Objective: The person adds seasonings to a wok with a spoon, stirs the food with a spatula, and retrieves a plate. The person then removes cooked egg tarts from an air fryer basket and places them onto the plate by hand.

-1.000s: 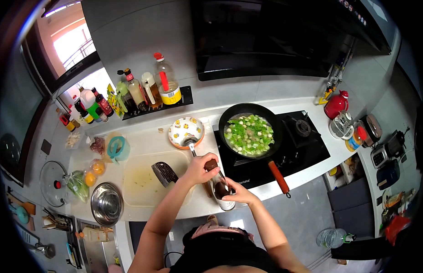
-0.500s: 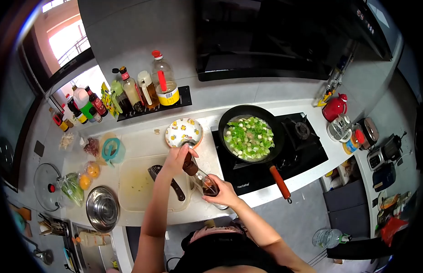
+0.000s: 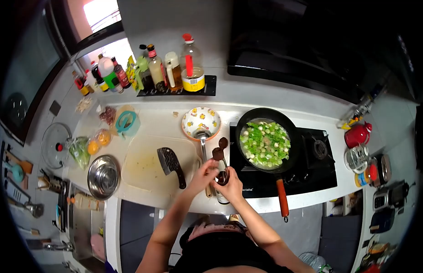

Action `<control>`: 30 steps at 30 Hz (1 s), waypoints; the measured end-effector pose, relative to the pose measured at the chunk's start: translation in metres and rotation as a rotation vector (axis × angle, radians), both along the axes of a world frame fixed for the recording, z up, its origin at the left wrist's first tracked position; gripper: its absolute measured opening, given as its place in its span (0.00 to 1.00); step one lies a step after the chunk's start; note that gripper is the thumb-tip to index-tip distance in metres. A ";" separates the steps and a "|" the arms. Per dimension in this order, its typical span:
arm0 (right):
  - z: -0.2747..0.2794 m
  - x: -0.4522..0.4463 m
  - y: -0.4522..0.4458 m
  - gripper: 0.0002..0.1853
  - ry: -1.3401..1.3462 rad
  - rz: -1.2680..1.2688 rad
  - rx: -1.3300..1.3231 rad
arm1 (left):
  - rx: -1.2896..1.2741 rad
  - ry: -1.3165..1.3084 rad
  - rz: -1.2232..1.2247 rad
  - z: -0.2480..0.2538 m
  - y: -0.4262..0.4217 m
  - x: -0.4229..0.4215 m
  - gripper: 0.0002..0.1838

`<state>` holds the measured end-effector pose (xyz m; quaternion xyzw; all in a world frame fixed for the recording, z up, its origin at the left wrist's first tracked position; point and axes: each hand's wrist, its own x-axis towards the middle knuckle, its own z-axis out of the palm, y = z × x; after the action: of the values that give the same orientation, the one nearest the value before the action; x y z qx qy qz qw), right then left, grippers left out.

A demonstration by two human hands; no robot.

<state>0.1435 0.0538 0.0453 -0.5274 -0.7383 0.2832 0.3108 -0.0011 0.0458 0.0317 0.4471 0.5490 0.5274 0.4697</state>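
Note:
My right hand [image 3: 230, 185] is wrapped round a small glass seasoning bottle [image 3: 222, 176] with dark contents. Its brown cap [image 3: 218, 154] stands flipped up, with a round brown lid [image 3: 223, 143] at the top. My left hand [image 3: 206, 176] is at the bottle's neck, fingers bent against it. Just left of the hands a metal ladle [image 3: 202, 135] rests with its head in a patterned bowl [image 3: 188, 119]. Right of them, a black wok [image 3: 290, 127] holds chopped green vegetables [image 3: 265, 144] on the stove [image 3: 314, 175].
A cleaver [image 3: 169, 163] lies on the cutting board [image 3: 137, 170]. At left stand a steel bowl [image 3: 103, 177], oranges [image 3: 93, 146] and bagged greens [image 3: 78, 152]. Several bottles line a black wall shelf [image 3: 211, 86]. The wok's wooden handle [image 3: 282, 195] juts past the counter edge.
The view has shifted, turning leftward. My left hand has come down off the brown cap to the bottle's neck, and the cap's lid now shows open.

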 end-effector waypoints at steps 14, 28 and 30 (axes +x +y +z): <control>-0.017 -0.083 0.028 0.34 -0.048 0.233 0.186 | 0.161 0.136 0.089 -0.034 0.010 -0.084 0.29; -0.073 -0.191 0.022 0.21 0.121 -0.195 0.075 | 0.180 0.509 0.576 -0.015 0.029 -0.312 0.18; -0.082 -0.168 0.017 0.22 0.007 -0.338 0.109 | 0.170 0.531 0.624 -0.033 0.037 -0.331 0.21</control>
<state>-0.0249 0.0708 -0.0366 -0.6253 -0.6522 0.1884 0.3848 -0.3324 0.0824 -0.0016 0.4169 0.7146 0.5543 0.0907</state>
